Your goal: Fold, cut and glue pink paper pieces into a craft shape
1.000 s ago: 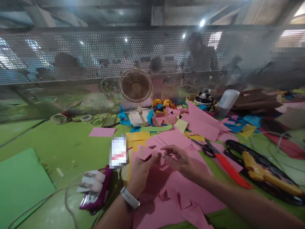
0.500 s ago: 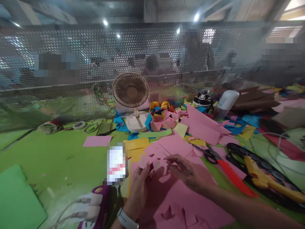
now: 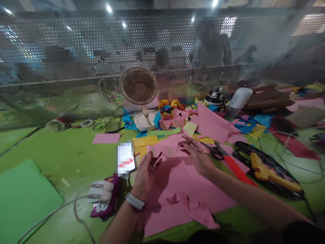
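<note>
My left hand (image 3: 146, 173), with a white watch band (image 3: 135, 201) on the wrist, has its fingers curled at the left end of a pink piece of paper (image 3: 162, 150) that bears small green marks. Across from it, my right hand (image 3: 196, 156) is bent around a slim metal tool (image 3: 191, 141); blur hides its exact kind. The right fingertips are apart from the marked paper. Under both hands lies a large pink sheet (image 3: 182, 189), with a crumpled, folded pink paper piece (image 3: 193, 206) on its near part.
A lit phone (image 3: 125, 159) and a purple power bank (image 3: 106, 196) with plugs lie left. Orange-handled scissors (image 3: 236, 169) and a yellow glue gun (image 3: 271, 174) on a black tray lie right. A fan (image 3: 139, 86) stands behind, beside coloured paper scraps (image 3: 175, 117).
The marked paper has gone from folded between my hands to spread wider. My right hand has moved up and away from it, the slim tool still in its fingers. The view has shifted slightly.
</note>
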`<state>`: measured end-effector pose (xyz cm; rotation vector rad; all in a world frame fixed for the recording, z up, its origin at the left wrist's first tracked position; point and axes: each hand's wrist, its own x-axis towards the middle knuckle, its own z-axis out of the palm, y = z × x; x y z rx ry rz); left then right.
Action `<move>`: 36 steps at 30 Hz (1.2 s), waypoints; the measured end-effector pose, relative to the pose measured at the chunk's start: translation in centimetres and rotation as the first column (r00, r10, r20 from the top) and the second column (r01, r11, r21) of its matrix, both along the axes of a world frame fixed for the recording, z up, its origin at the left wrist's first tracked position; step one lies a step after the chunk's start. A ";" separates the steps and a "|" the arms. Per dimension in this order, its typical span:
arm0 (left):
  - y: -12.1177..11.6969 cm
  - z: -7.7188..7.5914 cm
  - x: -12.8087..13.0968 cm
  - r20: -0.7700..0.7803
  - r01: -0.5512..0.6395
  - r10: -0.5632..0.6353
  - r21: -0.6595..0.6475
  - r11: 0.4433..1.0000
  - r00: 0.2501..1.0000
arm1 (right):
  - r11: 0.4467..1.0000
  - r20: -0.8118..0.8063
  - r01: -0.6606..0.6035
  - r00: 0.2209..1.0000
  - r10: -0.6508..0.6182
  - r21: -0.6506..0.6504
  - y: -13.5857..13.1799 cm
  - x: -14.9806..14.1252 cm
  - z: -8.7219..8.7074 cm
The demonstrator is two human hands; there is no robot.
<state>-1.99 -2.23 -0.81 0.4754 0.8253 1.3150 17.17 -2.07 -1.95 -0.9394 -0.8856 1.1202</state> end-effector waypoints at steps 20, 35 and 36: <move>-0.3 -0.7 0.2 -0.051 0.143 -0.142 0.021 0.989 0.989 | 0.997 -0.006 -0.022 1.000 0.022 0.068 -0.1 -0.9 0.2; -1.1 -1.0 0.8 -0.207 0.263 -0.237 0.109 0.959 0.949 | 0.997 -0.019 -0.043 0.999 0.044 0.070 -1.0 -2.4 0.4; -1.2 -1.0 0.9 -0.226 0.253 -0.225 0.102 0.962 0.948 | 0.995 0.013 -0.075 0.997 0.074 0.060 -1.3 -2.7 0.2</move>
